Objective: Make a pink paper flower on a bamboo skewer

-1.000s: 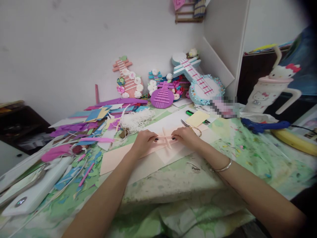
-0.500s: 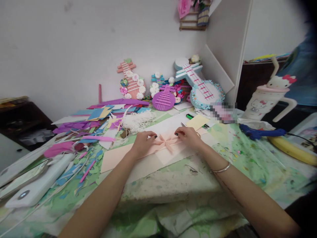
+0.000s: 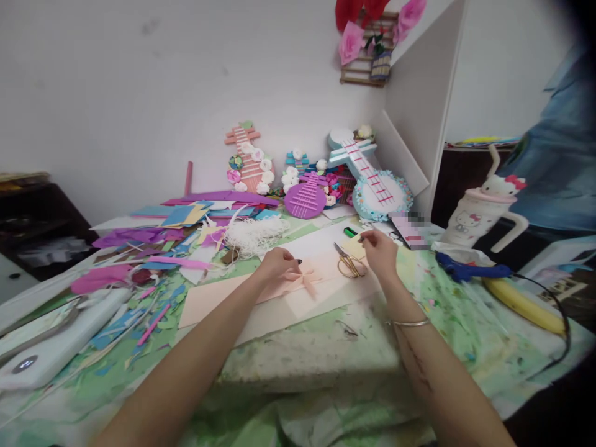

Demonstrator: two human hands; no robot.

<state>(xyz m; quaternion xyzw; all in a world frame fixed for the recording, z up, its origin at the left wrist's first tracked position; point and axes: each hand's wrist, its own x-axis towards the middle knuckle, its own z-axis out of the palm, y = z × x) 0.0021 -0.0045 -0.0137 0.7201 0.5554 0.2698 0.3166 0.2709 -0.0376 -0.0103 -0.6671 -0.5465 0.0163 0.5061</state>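
The pink bow [image 3: 303, 279] lay near the middle of the table [image 3: 326, 351], on top of a pale pink sheet [image 3: 209, 299]. The left hand [image 3: 277, 264] was closed on it from nine o'clock, with thumb and fingertips pinching the gathered middle. To my eye the step in hand was keeping that pinch tight so the folds held their shape. The right hand [image 3: 379, 251] was off the bow, up at about two o'clock from it and just beyond the gold-handled scissors [image 3: 348, 264]. Its fingertips were drawn together over a yellow slip of paper [image 3: 354, 247], and I could not tell whether anything was held between them. I judged that any further work on the bow would call for the left pinch not to slacken, since only one hand was on it. The scissors lay just beside the bow at three o'clock, blades pointing away, close enough to catch a sleeve or wrist. A green marker [image 3: 349, 232] lay past them. At eleven o'clock sat a tangle of white string [image 3: 258, 234] and heaps of coloured foam scraps [image 3: 153, 239]. At twelve o'clock foam guitars [image 3: 305, 200] leaned against the wall. Well off at three o'clock were a blue glue gun [image 3: 465, 269] and a cat mug [image 3: 468, 218].
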